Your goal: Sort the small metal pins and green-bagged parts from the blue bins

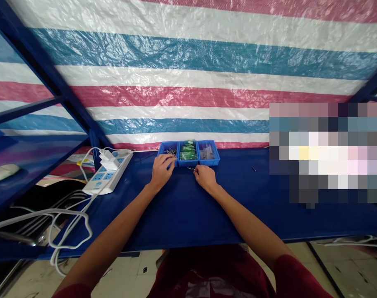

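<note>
Three small blue bins stand side by side at the back of the table. Loose thin metal pieces (pixel 171 152) lie in the left bin (pixel 161 147). My left hand (pixel 162 169) is at that bin's front edge, its thumb and fingers apart, with nothing visible between them. My right hand (pixel 206 177) is closed in a pinch just in front of the bins, on a thin metal piece (pixel 190 168) that points left. Green packets (pixel 188 153) fill the middle bin (pixel 188 163). The right bin (pixel 217 156) contains clear plastic bags (pixel 206 153).
A white power strip (pixel 109 182) with plugged-in chargers (pixel 109 160) stands left on the blue table (pixel 182 215), its cables looping over the front edge. A small dark pin-like piece (pixel 253 169) lies right. A pixelated patch hides the far right. Striped sheeting (pixel 188 74) hangs behind.
</note>
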